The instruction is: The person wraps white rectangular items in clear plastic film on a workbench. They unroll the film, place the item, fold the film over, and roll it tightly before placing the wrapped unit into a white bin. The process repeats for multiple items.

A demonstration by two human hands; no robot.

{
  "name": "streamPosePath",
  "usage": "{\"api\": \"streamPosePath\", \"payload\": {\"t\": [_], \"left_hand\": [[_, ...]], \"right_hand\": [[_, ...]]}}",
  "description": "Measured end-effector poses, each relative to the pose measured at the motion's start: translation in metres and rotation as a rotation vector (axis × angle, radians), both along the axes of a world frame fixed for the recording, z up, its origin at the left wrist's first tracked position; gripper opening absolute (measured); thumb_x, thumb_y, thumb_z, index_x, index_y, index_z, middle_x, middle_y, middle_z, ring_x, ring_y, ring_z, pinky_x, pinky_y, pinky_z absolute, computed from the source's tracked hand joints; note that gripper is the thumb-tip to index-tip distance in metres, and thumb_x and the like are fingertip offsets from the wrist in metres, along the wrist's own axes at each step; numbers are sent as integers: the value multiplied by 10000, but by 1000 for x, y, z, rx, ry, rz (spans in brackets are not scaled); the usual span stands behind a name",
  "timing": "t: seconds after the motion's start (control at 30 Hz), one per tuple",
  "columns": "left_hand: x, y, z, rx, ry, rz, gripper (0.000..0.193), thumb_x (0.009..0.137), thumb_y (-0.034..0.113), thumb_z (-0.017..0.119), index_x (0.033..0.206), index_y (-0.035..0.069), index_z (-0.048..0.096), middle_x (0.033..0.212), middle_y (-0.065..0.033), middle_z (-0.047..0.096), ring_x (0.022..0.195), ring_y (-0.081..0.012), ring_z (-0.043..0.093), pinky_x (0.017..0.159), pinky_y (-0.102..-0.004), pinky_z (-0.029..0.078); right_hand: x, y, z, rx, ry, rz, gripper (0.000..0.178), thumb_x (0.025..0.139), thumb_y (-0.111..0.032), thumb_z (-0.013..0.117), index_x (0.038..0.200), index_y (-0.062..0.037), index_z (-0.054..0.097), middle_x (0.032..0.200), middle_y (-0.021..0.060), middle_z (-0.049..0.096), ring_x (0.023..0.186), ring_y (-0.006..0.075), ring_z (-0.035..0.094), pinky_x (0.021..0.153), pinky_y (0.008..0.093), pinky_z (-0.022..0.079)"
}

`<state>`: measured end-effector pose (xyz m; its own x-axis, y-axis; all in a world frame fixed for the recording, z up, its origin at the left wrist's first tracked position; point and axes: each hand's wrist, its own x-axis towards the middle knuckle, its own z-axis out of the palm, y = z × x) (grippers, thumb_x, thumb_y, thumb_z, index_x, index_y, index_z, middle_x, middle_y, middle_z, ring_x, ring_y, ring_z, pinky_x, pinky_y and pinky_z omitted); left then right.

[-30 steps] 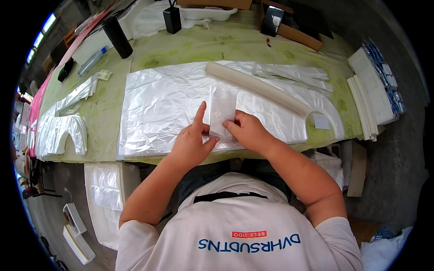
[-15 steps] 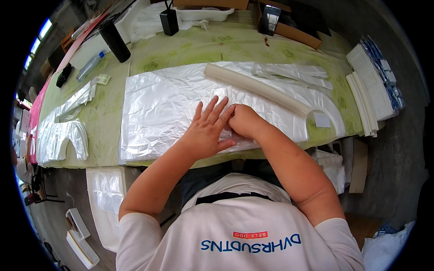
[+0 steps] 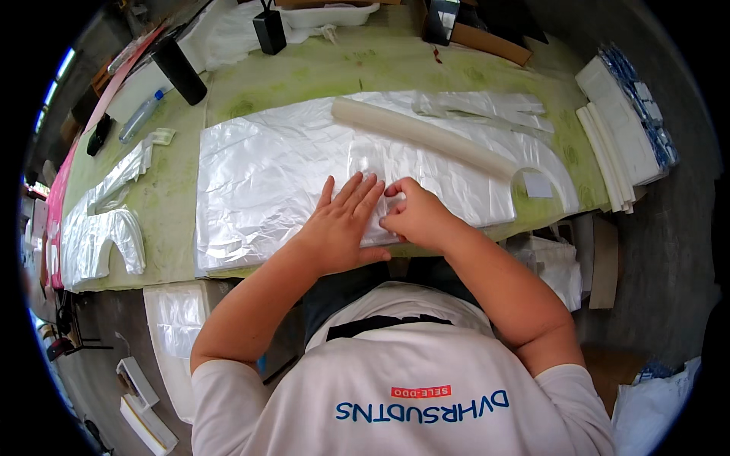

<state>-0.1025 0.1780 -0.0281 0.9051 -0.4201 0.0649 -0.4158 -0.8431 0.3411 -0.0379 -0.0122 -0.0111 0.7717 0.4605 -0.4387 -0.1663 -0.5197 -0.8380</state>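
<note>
A shiny, translucent plastic film piece with a curved cutout at its right end lies on the table in front of me, wrinkled across its surface. My left hand rests palm down on it, fingers stretched and slightly apart. Just to the right, my right hand has its fingers curled over a smaller folded patch of film, thumb and forefinger gathering some of it. Part of the grip is hidden. Diagonally across the film, beyond my hands, lies a long cream roll.
Another cut film piece lies at the left, near a plastic bottle and a black cylinder. A black box stands at the back. Folded white stacks sit at the right edge. A small white card lies inside the cutout.
My right hand has drawn its thumb and forefinger apart from the left hand's fingers and curled them at the film. My left hand has shifted slightly toward me, its fingers closer together.
</note>
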Motion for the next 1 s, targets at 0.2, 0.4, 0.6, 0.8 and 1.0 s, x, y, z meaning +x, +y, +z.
{"api": "streamPosePath", "payload": {"t": [0.2,0.4,0.6,0.8,1.0], "left_hand": [[-26,-10,-2,69,-15,-210,816,763,158,704,1510,69,389,1585,-122,368,1500,-305,282,1208,-602,162],[-27,-14,-3,-11,-66,-174,688,741,-15,596,1416,79,509,1525,-126,438,1456,-328,348,1199,-569,215],[-25,-14,-12,-310,-226,25,439,710,-32,622,1136,70,649,1144,-118,645,1135,-349,580,1020,-465,442],[-20,-20,-7,-345,-195,267,297,791,78,704,1084,76,651,917,-82,698,884,-302,657,882,-424,484],[-10,-19,-8,-403,-27,404,377,864,137,698,1201,47,553,868,-58,715,796,-277,669,867,-424,475]], "right_hand": [[-53,-48,-6,122,-115,34,294,864,-63,701,1107,-44,537,818,27,619,717,108,599,644,263,490],[-23,-50,-13,12,-960,315,271,733,-47,639,1002,-79,634,1037,66,681,1033,321,599,922,437,457],[-8,-57,-15,-28,-973,452,270,727,-74,667,996,-96,656,1084,39,677,1068,293,592,936,428,451],[-7,-51,-23,8,-1017,387,196,743,-142,710,926,-81,677,1041,56,667,1011,305,589,892,436,450],[-7,-35,-29,-170,-993,204,216,842,-234,691,758,-35,704,903,121,631,900,330,581,823,442,464]]}}
